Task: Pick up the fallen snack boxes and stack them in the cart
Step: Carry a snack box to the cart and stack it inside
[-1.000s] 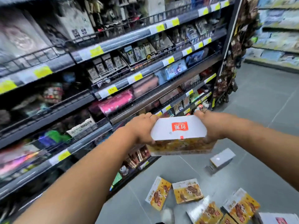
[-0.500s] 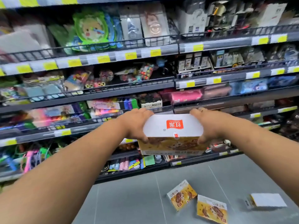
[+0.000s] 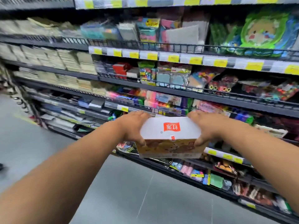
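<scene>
- the left hand [image 3: 134, 126] and the right hand [image 3: 205, 126] each press on one end of a snack box [image 3: 169, 138], so both hands are closed around it and hold it up in the air.
- the snack box is out in front of the person, in front of the lower shelves [image 3: 178, 92] and well above the floor [image 3: 129, 199].
- i think this is the carrying step: one box is picked up, but it is not in the cart yet.
- no cart shows here, so i cannot tell how many boxes are stacked in it.
- no fallen boxes show on the floor here either, so i cannot tell how many are left.
- the box looks like thin cardboard with flat sides and sharp corners.
- its top is smooth and white with a red label [image 3: 171, 126], and its front side is yellow and brown with a picture that is too blurry to read.
- a box like this is probably light and may dent if squeezed hard.
- the floor is grey, smooth and a bit shiny.
- the shelves are dark metal with wire rails and yellow price tags [image 3: 220, 63], full of soft, bright packs.
</scene>
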Demonstrator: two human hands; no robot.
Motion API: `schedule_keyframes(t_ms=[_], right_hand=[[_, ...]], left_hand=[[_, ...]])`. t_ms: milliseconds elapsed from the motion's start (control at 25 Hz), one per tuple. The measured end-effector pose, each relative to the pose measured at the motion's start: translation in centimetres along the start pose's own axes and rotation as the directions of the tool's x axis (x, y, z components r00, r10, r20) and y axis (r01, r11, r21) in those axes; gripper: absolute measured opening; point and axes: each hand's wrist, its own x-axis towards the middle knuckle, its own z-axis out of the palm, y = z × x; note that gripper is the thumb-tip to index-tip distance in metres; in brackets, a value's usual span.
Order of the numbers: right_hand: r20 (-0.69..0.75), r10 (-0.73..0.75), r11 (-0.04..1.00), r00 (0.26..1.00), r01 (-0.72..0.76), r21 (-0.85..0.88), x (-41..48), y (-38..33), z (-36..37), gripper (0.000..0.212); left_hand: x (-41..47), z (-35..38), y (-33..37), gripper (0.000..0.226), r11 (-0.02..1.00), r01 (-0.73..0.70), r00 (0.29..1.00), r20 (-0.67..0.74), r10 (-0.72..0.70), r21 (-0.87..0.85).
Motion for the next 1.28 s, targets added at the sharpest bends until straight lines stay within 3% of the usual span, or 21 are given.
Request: schedule_keyframes(t_ms=[160, 360, 520, 680, 960, 1280], right_hand=[[-0.013, -0.186, 0.982, 0.982, 0.186, -0.039, 8.4, -6.5, -2.0, 0.103], [-0.026, -0.417, 0.903, 0.909, 0.411, -0.123, 18.4, -15.7, -4.7, 0.101], [-0.012, -0.58, 0.797, 0.814, 0.565, -0.215, 24.5, -23.2, -8.7, 0.091], [0.02, -0.742, 0.64, 0.67, 0.717, -0.275, 28.9, -32.3, -12.2, 0.081], [0.064, -0.902, 0.379, 0.427, 0.854, -0.356, 31.6, -50.5, -14.0, 0.082], [0.102, -0.932, 0.3, 0.349, 0.897, -0.323, 34.0, -73.6, -14.9, 0.088]], left_hand=[[-4.0, 0.9, -7.9, 0.107, 0.977, 0.21, 0.977, 0.031, -0.209, -0.032], [-9.5, 2.0, -17.1, 0.105, 0.891, 0.451, 0.893, 0.036, -0.449, -0.048], [-13.9, 1.6, -21.4, 0.099, 0.769, 0.634, 0.77, -0.02, -0.637, -0.088], [-19.3, 1.6, -25.5, 0.102, 0.601, 0.794, 0.601, -0.026, -0.799, -0.098], [-31.9, 3.3, -32.2, 0.104, 0.365, 0.919, 0.375, 0.04, -0.926, -0.151], [-48.2, 5.0, -45.4, 0.106, 0.273, 0.947, 0.289, 0.074, -0.955, -0.171]])
